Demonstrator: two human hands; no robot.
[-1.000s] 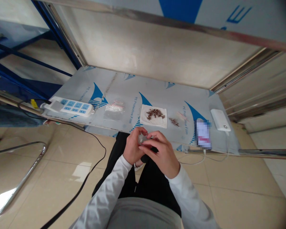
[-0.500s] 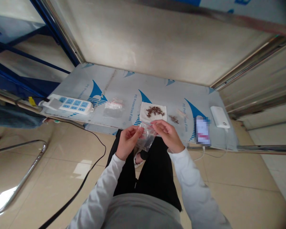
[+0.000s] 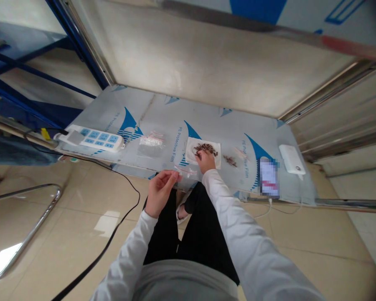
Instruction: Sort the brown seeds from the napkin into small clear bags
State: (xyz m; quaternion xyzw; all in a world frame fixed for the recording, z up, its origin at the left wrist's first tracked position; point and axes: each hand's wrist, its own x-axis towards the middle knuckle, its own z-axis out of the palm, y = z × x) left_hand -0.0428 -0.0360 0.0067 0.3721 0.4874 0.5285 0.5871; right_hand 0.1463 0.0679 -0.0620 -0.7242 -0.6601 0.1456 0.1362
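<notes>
My left hand (image 3: 163, 189) pinches the edge of a clear zip bag (image 3: 188, 177) with a red line along its top; the bag hangs by the table's front edge. Fingers down, my right hand (image 3: 206, 160) is at the near side of a pile of small brown pieces (image 3: 207, 147), which look like screws. Its fingertips are bent together, and what is between them is hidden. Under the pile lies a white square sheet (image 3: 190, 156). A smaller heap of brown pieces (image 3: 229, 160), seemingly in a clear bag, is just right of the sheet.
More clear zip bags (image 3: 151, 143) lie on the film-covered table (image 3: 207, 109), left of the sheet. A white power strip (image 3: 97, 139) is at the left end. Toward the right are a phone (image 3: 268, 177) and a white power bank (image 3: 292, 159), both with cables. An upper shelf (image 3: 294, 21) overhangs.
My right hand has let go of the zip bag and moved forward to the pile of brown pieces. My left hand still holds the bag, slightly further left.
</notes>
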